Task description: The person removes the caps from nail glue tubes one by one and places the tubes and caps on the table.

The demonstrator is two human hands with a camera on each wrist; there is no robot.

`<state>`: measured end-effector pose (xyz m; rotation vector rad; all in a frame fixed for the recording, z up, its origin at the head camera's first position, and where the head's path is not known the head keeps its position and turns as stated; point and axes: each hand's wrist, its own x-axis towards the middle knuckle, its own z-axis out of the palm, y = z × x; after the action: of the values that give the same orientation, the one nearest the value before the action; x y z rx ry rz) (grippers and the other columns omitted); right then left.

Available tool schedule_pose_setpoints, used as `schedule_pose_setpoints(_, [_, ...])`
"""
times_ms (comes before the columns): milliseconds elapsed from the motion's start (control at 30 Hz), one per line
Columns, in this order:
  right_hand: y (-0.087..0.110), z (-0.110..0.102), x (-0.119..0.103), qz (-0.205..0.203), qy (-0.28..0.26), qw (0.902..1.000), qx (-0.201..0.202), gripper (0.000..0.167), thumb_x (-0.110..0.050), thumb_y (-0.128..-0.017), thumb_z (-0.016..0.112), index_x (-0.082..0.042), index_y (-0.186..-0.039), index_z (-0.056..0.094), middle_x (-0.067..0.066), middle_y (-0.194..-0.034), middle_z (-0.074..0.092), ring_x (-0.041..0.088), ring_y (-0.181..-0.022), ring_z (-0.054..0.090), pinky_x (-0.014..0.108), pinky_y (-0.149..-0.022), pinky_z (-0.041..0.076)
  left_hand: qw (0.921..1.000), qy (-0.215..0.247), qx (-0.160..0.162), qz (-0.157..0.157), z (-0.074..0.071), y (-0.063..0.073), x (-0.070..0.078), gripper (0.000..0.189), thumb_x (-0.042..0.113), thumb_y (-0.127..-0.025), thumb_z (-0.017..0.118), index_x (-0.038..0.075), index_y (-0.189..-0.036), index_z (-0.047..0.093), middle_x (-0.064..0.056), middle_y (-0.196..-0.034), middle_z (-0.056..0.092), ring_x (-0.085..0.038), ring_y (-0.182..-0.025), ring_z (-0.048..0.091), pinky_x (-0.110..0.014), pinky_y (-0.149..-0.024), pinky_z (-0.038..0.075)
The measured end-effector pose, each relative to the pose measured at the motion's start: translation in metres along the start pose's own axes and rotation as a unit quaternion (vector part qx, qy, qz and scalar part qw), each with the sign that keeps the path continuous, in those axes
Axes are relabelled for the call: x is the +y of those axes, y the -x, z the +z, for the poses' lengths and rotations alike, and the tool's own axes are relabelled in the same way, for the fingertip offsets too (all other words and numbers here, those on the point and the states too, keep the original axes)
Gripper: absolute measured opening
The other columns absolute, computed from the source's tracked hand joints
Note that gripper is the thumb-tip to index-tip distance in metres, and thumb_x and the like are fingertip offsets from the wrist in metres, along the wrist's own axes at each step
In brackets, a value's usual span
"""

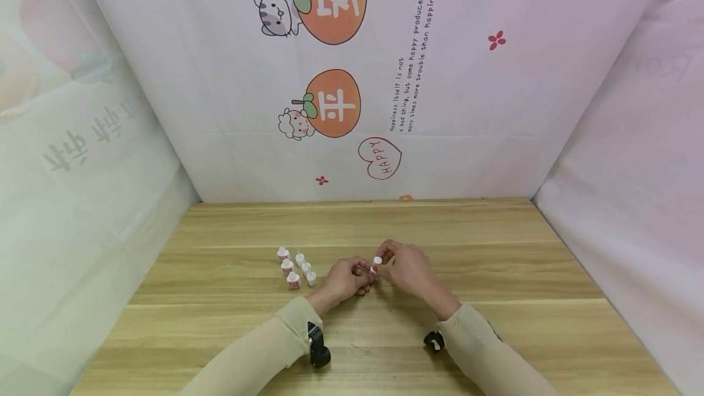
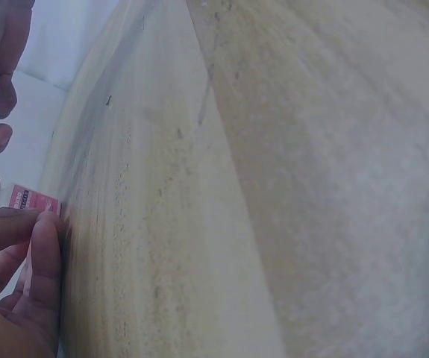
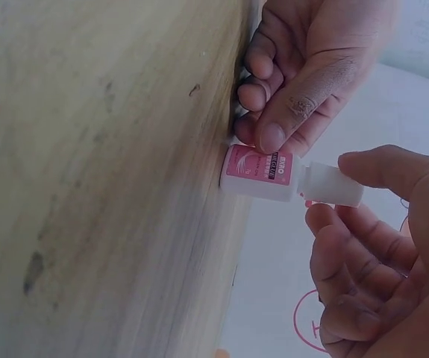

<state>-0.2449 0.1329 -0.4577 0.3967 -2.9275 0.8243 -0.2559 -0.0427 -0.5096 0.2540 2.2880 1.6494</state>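
Note:
A small white glue bottle (image 3: 259, 173) with a pink label stands on the wooden table between the two hands. The left hand (image 1: 345, 278) pinches the bottle's body low down with thumb and fingers. On the white cap (image 3: 333, 184), the right hand (image 1: 409, 267) has its thumb and a finger, one on each side. A narrow gap shows between cap and bottle shoulder in the right wrist view. In the left wrist view part of the pink label (image 2: 35, 200) shows past the fingers, which hide the rest.
To the left stand several similar bottles: a far one (image 1: 283, 255), a middle one (image 1: 287, 267) and a near one (image 1: 294, 280). Beside them are small white caps (image 1: 306, 269), some with thin stems pointing up. A printed cloth (image 1: 451, 109) hangs behind the wooden table (image 1: 495, 322).

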Motion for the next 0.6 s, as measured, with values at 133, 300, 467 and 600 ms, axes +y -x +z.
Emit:
schedule_pose_setpoints(133, [0.0006, -0.0002, -0.0001, -0.007, 0.000, 1.0000, -0.001, 0.017, -0.033, -0.085, 0.079, -0.026, -0.094, 0.066, -0.010, -0.089, 0.071, 0.007, -0.068, 0.054, 0.028, -0.061, 0.043, 1.0000, -0.006, 0.001, 0.000, 0.0000, 0.0000, 0.0000, 0.013, 0.004, -0.095, 0.065, 0.003, -0.108, 0.068, -0.012, -0.089, 0.075, -0.010, -0.064, 0.065, -0.024, -0.058, 0.056])
schedule_pose_setpoints(300, [-0.0002, 0.0004, 0.0001, 0.001, 0.003, 1.0000, -0.006, 0.019, -0.035, -0.086, 0.077, -0.023, -0.097, 0.067, -0.010, -0.089, 0.070, 0.007, -0.069, 0.055, 0.028, -0.062, 0.043, 1.0000, -0.006, 0.002, 0.003, 0.0001, -0.0008, -0.0005, 0.014, 0.004, -0.095, 0.065, 0.003, -0.108, 0.068, -0.012, -0.088, 0.075, -0.010, -0.064, 0.065, -0.024, -0.058, 0.056])
schedule_pose_setpoints(467, [-0.0007, 0.0007, 0.0000, 0.003, 0.008, 0.9999, -0.006, 0.018, -0.036, -0.085, 0.078, -0.026, -0.094, 0.066, -0.011, -0.087, 0.069, 0.007, -0.072, 0.057, 0.028, -0.064, 0.045, 1.0000, -0.008, 0.002, -0.002, 0.0000, -0.0010, -0.0010, 0.015, 0.004, -0.095, 0.065, 0.004, -0.109, 0.068, -0.010, -0.086, 0.074, -0.010, -0.064, 0.065, -0.024, -0.058, 0.056])
schedule_pose_setpoints(600, [-0.0004, 0.0004, -0.0001, -0.005, 0.006, 0.9999, -0.009, 0.017, -0.034, -0.085, 0.078, -0.027, -0.095, 0.066, -0.011, -0.089, 0.070, 0.008, -0.072, 0.057, 0.029, -0.064, 0.045, 1.0000, -0.009, 0.003, -0.002, 0.0000, -0.0013, -0.0017, 0.015, 0.003, -0.094, 0.064, 0.004, -0.109, 0.068, -0.010, -0.086, 0.073, -0.010, -0.064, 0.065, -0.025, -0.058, 0.056])
